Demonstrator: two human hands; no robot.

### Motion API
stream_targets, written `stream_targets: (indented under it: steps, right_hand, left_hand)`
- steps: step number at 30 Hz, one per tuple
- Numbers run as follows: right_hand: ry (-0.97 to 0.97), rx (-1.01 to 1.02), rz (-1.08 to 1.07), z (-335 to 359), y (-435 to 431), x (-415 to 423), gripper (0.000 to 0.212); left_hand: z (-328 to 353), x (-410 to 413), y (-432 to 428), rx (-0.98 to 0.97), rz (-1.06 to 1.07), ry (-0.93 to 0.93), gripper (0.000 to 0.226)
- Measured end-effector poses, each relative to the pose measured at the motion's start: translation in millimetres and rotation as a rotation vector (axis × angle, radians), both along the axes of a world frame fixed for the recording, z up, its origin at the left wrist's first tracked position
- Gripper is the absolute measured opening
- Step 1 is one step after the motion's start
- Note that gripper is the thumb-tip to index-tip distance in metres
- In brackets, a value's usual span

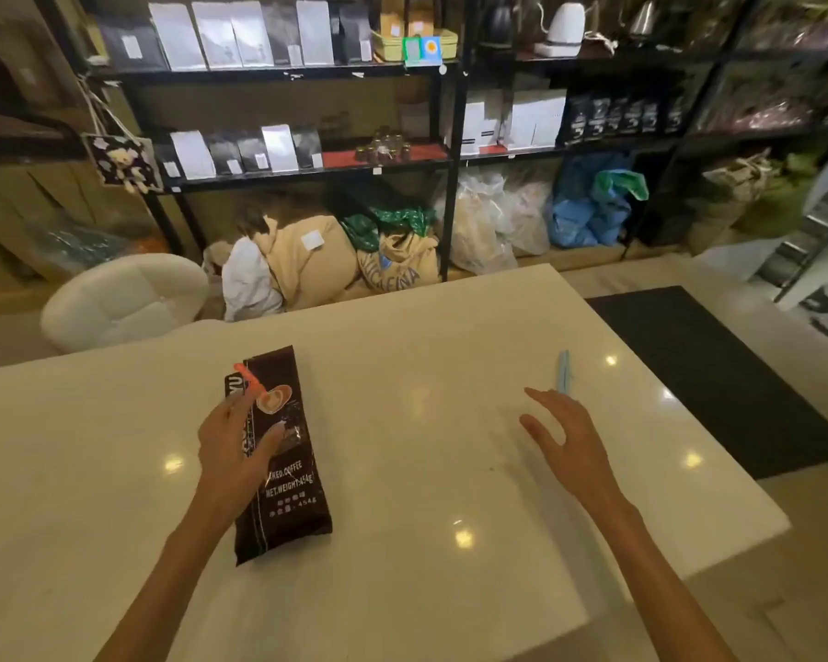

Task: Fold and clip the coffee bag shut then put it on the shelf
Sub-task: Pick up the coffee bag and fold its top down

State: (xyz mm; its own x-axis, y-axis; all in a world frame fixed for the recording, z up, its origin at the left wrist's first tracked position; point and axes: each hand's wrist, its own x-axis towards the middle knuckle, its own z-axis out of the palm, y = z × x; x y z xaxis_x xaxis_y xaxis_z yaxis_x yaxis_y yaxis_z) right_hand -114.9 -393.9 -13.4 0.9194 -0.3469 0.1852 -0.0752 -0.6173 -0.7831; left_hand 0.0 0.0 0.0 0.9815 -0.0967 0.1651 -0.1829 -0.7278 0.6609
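A dark brown coffee bag (290,489) lies flat on the white table (402,542), its top end pointing away from me. A red clip (248,376) lies at the bag's upper left edge. My left hand (233,444) hovers over the bag's left side with fingers spread; whether it touches the bag is unclear. My right hand (567,439) is open, palm down, above bare table. A light blue clip (563,372) lies just beyond its fingertips. Black metal shelves (307,74) with other coffee bags stand behind the table.
A white round stool (125,298) stands at the table's far left. Sacks and plastic bags (393,246) crowd the floor under the shelves. A dark floor mat (718,375) lies right of the table. A white kettle (565,28) sits on the top right shelf.
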Motion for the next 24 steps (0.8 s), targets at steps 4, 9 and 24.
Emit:
stream_targets:
  steps: [4, 9, 24]
  right_hand:
    - [0.075, -0.001, 0.006, -2.1, -2.7, 11.2, 0.04]
    - [0.158, -0.078, 0.031, -15.5, 19.5, 28.8, 0.037]
    - [0.082, 0.482, 0.23, 13.8, 214.3, 94.3, 0.024]
  left_hand:
    - [-6.7, 12.3, 0.9, -0.246, 0.282, 0.274, 0.058]
    - [-14.1, 24.1, 4.6, -0.525, 0.382, 0.505, 0.039]
    - [0.8, 15.4, -16.6, -0.961, 0.165, 0.378, 0.008]
